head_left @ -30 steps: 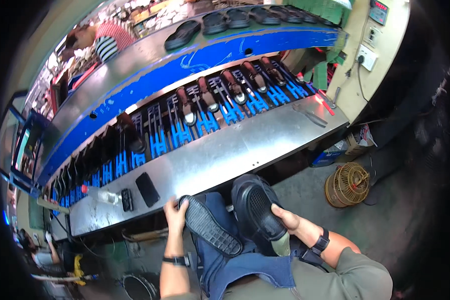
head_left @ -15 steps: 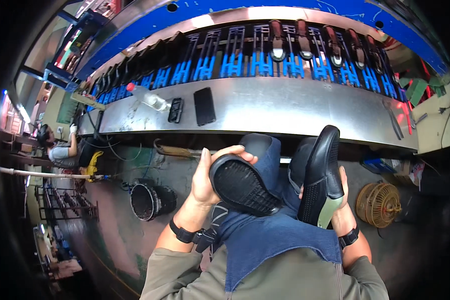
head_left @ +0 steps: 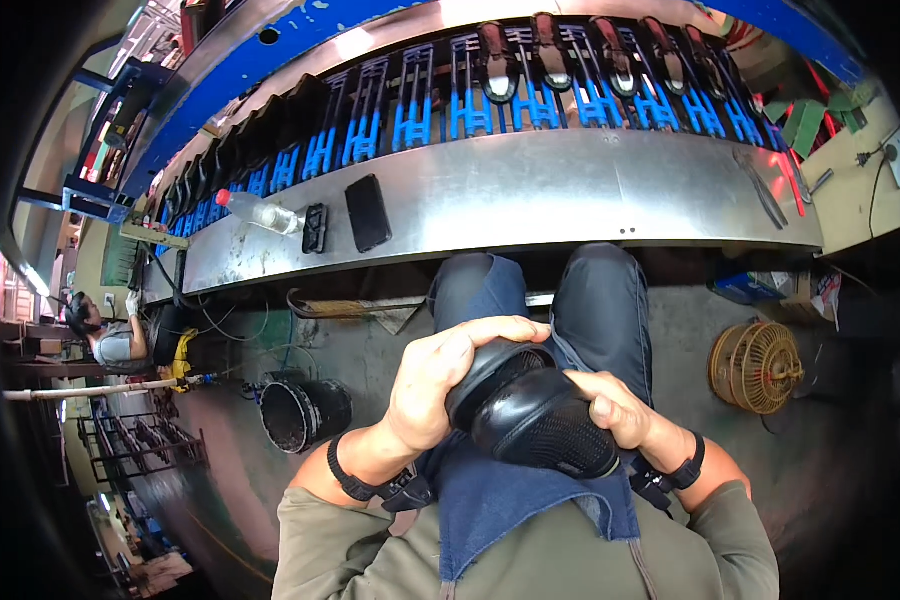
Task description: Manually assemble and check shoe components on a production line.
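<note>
Over my lap, two black shoes are pressed together, partly overlapping. My left hand (head_left: 428, 382) is closed round the farther black shoe (head_left: 505, 362), its fingers stretched over the far side. On the nearer black shoe (head_left: 548, 420), with small perforations on its side, my right hand (head_left: 615, 408) grips the right side with bent fingers and thumb. The rest of the farther shoe is hidden behind the nearer one. Beneath them lies the blue denim apron (head_left: 530, 515) across my lap.
A steel bench (head_left: 510, 210) runs in front of my knees, carrying a phone (head_left: 368, 213), a black case (head_left: 314, 228) and a clear bottle (head_left: 265, 212). Behind it is a blue rack (head_left: 470, 115) with dark shoes. A bucket (head_left: 305, 412) and a round wicker-like fan (head_left: 755, 367) flank me.
Both shoes, held apart before, have come together in front of me. The right hand's shoe has swung left and down, its pale green part now mostly hidden. My view has shifted right.
</note>
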Motion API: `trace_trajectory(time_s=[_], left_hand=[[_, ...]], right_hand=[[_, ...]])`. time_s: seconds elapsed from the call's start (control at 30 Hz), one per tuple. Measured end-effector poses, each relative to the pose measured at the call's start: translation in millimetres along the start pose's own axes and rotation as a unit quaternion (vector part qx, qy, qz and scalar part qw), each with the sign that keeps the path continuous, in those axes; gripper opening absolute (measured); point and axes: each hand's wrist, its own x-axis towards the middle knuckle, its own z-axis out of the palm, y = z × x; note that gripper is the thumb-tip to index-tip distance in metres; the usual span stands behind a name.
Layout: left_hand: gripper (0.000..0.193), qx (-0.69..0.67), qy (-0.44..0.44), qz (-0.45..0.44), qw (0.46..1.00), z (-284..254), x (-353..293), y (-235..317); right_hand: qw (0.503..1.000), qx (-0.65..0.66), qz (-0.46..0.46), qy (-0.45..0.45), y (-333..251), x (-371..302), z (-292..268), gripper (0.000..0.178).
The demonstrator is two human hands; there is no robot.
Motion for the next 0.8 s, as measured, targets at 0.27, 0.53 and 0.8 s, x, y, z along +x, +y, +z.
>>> trace_trajectory(time_s=[0.27,0.53,0.8], left_hand=[[0.067,0.032,0.018,0.002,0.999,11,-1,4],[0.069,0.03,0.022,-0.024,0.999,14,-2,6],[0.069,0.041,0.002,-0.022,0.999,15,-6,4]], right_hand=[[0.997,-0.057,0.042,-0.019,-10,1,-7,0.097],[0.998,-0.04,0.048,-0.013,-9,2,-6,0.095],[0.999,0.032,0.005,0.024,4,-2,-2,0.071]])
